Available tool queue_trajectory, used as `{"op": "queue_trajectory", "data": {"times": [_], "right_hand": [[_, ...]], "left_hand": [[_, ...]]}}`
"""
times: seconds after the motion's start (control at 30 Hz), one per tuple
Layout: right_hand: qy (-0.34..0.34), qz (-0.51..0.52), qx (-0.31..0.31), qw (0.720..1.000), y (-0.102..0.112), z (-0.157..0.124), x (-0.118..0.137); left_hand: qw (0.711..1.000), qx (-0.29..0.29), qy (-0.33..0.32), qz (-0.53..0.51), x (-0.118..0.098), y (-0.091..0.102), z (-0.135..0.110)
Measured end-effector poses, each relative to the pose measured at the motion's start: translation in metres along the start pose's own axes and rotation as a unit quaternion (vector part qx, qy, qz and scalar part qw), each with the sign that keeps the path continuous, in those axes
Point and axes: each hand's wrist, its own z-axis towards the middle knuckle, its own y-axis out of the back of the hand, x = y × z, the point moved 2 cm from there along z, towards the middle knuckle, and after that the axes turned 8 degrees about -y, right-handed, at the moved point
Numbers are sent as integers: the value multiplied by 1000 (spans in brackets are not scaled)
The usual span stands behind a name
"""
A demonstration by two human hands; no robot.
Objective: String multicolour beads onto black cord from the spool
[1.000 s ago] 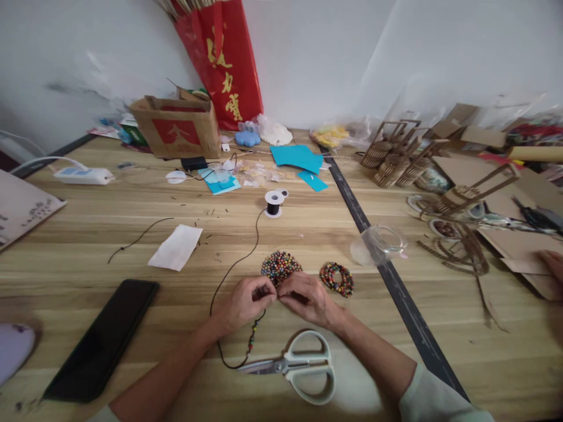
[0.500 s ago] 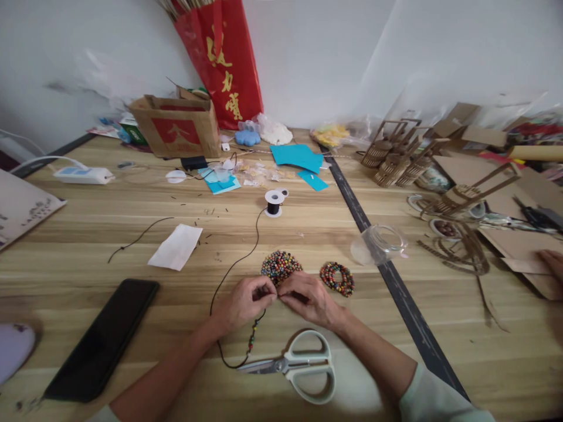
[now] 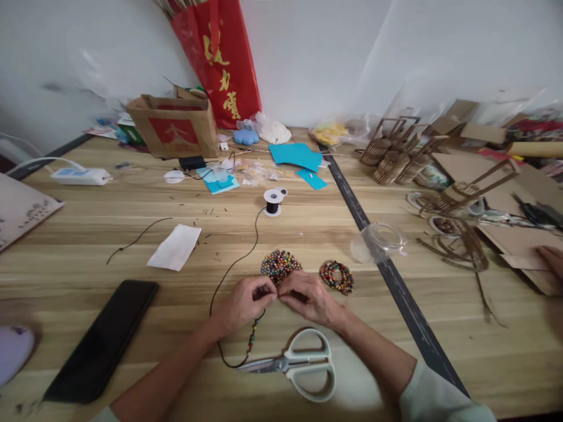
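My left hand [image 3: 247, 302] pinches the end part of a thin black cord [image 3: 231, 271] between thumb and forefinger. Below that hand, several coloured beads [image 3: 252, 338] are strung on the cord, which loops round to a white spool [image 3: 272, 202]. Fingertips of my right hand [image 3: 310, 298] are pinched together, almost touching the left ones; whatever they hold is too small to make out. Just behind the fingers lies a heap of multicoloured beads [image 3: 280, 265]. A coil of strung beads [image 3: 336, 277] rests to the right. White-handled scissors [image 3: 308, 364] lie nearer me, below the hands.
At left are a black phone [image 3: 103, 340] and a white paper piece [image 3: 175, 247]. A clear plastic jar [image 3: 379, 242] lies at right, near small woven baskets [image 3: 393, 164]. Another person's hand [image 3: 552, 261] shows at the right edge. Bags [image 3: 176, 132] stand at the back.
Both hands keep the same pinch at nearly the same spot. The view has shifted very slightly; nothing else has visibly moved.
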Motion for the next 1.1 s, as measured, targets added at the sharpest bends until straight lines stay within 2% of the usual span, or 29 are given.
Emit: {"op": "queue_trajectory", "data": {"times": [0.4,0.9,1.1], "right_hand": [[9,-8,17,1000,2,2,3],[9,-35,23,999,6,3,7],[8,-28,13,999,6,3,7]], "left_hand": [[999,8,-2,36,-4,1,0],[997,19,19,-70,11,3,-1],[997,8,21,-76,19,5,-1]]}}
